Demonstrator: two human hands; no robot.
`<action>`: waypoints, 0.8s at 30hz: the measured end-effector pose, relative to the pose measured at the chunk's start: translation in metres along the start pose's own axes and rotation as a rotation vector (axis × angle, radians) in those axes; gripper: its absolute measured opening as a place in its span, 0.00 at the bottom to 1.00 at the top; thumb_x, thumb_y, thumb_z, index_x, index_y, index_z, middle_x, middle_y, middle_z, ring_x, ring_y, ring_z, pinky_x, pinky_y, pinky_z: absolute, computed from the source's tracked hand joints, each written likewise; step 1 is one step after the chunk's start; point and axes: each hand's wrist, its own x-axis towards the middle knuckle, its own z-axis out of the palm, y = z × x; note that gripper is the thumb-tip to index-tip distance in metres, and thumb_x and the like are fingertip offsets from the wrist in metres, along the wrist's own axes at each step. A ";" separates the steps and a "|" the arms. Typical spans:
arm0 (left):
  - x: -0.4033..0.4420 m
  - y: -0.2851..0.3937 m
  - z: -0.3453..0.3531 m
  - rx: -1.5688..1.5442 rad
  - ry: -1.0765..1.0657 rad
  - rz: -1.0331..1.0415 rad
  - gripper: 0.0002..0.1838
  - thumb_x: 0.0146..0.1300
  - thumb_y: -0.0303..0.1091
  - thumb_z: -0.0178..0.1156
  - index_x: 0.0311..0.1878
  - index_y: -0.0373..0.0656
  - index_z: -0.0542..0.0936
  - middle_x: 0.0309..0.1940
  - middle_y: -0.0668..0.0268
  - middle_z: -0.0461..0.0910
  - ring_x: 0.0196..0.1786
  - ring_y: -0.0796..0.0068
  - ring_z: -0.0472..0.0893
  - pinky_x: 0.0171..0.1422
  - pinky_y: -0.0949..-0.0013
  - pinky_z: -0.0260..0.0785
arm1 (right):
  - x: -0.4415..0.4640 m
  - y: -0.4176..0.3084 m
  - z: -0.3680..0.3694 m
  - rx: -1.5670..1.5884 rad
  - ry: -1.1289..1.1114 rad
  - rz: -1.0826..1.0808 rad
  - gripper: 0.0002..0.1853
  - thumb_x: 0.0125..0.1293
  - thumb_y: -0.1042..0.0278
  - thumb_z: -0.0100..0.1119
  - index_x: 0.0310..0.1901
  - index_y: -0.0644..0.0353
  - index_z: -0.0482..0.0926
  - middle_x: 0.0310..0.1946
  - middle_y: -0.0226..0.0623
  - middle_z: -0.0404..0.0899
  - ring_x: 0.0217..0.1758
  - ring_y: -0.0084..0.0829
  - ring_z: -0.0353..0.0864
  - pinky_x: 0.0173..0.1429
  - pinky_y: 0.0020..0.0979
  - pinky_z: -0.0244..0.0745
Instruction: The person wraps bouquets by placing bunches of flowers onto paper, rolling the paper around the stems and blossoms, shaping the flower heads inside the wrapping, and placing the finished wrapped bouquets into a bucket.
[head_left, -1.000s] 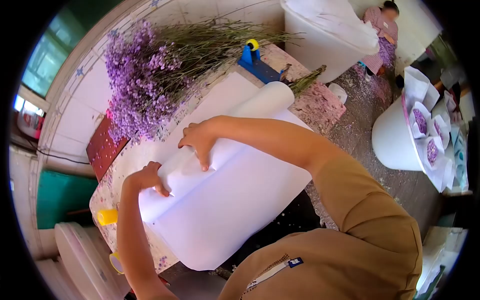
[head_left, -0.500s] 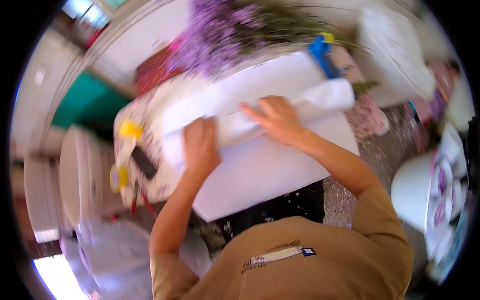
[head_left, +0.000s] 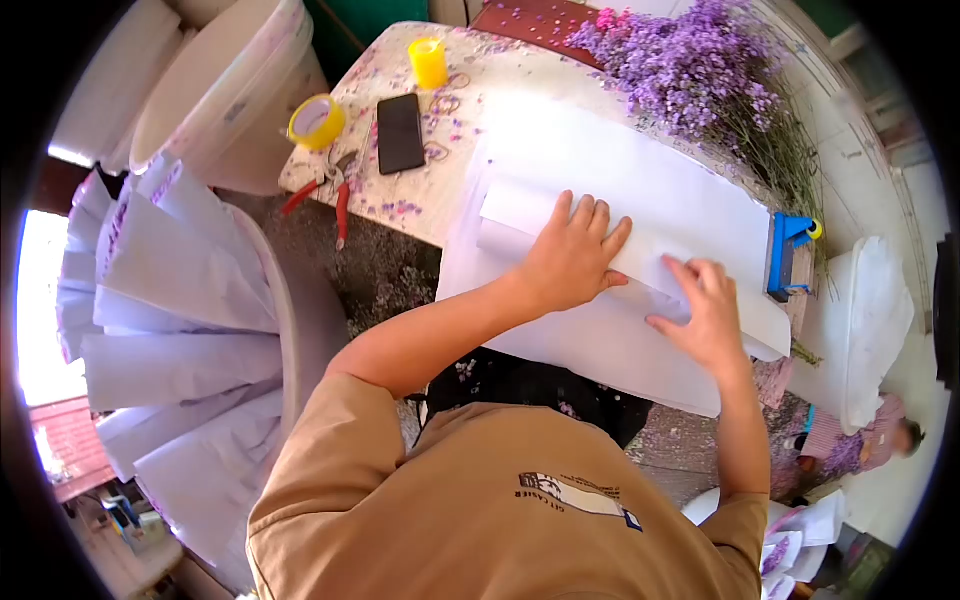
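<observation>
White paper (head_left: pixel 600 350) lies over the table, with a rolled part (head_left: pixel 650 255) running across it. My left hand (head_left: pixel 580 255) rests on the roll with its fingers spread. To its right, my right hand (head_left: pixel 705 310) touches the roll's near side, fingers and thumb apart. A bunch of purple flowers (head_left: pixel 690 75) lies beyond the paper, its green stems pointing right. Near the roll's right end stands a blue tape dispenser (head_left: pixel 788 255).
On the table's left part are a black phone (head_left: pixel 400 134), yellow tape rolls (head_left: pixel 316 122), a yellow object (head_left: pixel 428 63) and red-handled pruners (head_left: pixel 332 190). A large bin (head_left: pixel 290 330) at left holds paper-wrapped bundles. A seated person (head_left: pixel 870 432) is at lower right.
The view has swung round, bringing the phone, pruners and left bin into clear sight. My hands remain at the paper roll, my left hand now flatter with fingers spread.
</observation>
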 end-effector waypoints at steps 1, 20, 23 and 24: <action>-0.006 0.003 0.001 -0.015 0.002 -0.022 0.41 0.68 0.64 0.60 0.73 0.41 0.74 0.66 0.43 0.75 0.70 0.43 0.73 0.77 0.37 0.58 | 0.009 0.000 -0.007 -0.011 -0.021 -0.011 0.56 0.43 0.55 0.85 0.77 0.47 0.69 0.63 0.47 0.71 0.69 0.48 0.71 0.74 0.49 0.64; -0.122 -0.069 -0.019 -1.177 0.379 -0.734 0.08 0.64 0.21 0.66 0.45 0.39 0.83 0.37 0.68 0.78 0.41 0.76 0.77 0.49 0.70 0.66 | 0.099 -0.021 0.008 0.210 -0.392 -0.092 0.70 0.34 0.62 0.88 0.82 0.55 0.55 0.68 0.51 0.73 0.72 0.50 0.73 0.77 0.42 0.69; -0.114 -0.070 -0.015 -1.211 0.332 -0.805 0.06 0.64 0.24 0.69 0.42 0.37 0.82 0.34 0.68 0.77 0.40 0.76 0.76 0.48 0.72 0.66 | 0.097 -0.021 0.008 0.219 -0.395 -0.083 0.70 0.33 0.62 0.88 0.82 0.55 0.56 0.68 0.51 0.73 0.72 0.50 0.74 0.76 0.43 0.69; -0.114 -0.071 -0.012 -1.217 0.337 -0.805 0.06 0.64 0.24 0.69 0.42 0.37 0.82 0.34 0.68 0.77 0.40 0.76 0.76 0.48 0.72 0.66 | 0.097 -0.021 0.007 0.229 -0.395 -0.077 0.70 0.33 0.62 0.87 0.82 0.55 0.56 0.68 0.51 0.73 0.72 0.51 0.74 0.76 0.43 0.69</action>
